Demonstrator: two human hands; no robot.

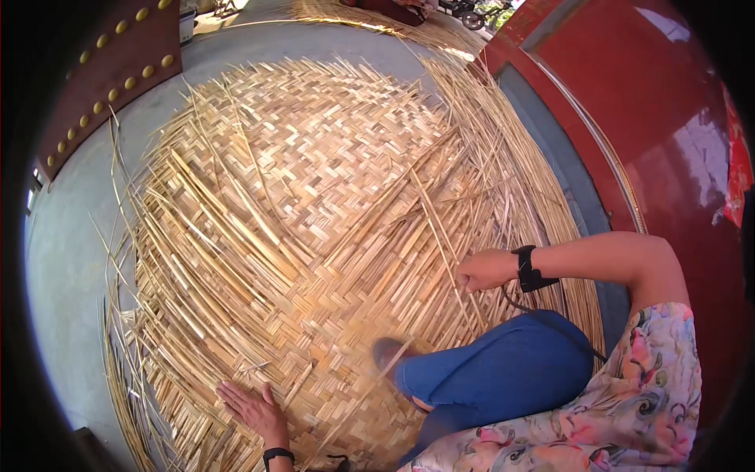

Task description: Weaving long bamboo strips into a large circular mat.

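A large mat woven from split reeds [322, 149] covers the floor in front of me, its middle in a tight zigzag weave. Long unwoven strips [216, 236] fan out on its left side, and more run off to the right. Low on the left, my left hand [255, 411] lies flat on the mat with its fingers stretched out, holding nothing. My right hand [486, 270] is closed at the right side, where a long reed strip [431, 206] runs into its fingers. The fingertips are partly hidden.
My shoe [387, 354] and bent knee in blue jeans [495, 358] are on the mat. A thick bundle of loose reeds [523, 149] lies along the right edge, beside a red door [629, 102]. A studded dark red panel [102, 71] stands at the far left, on a grey floor [67, 220].
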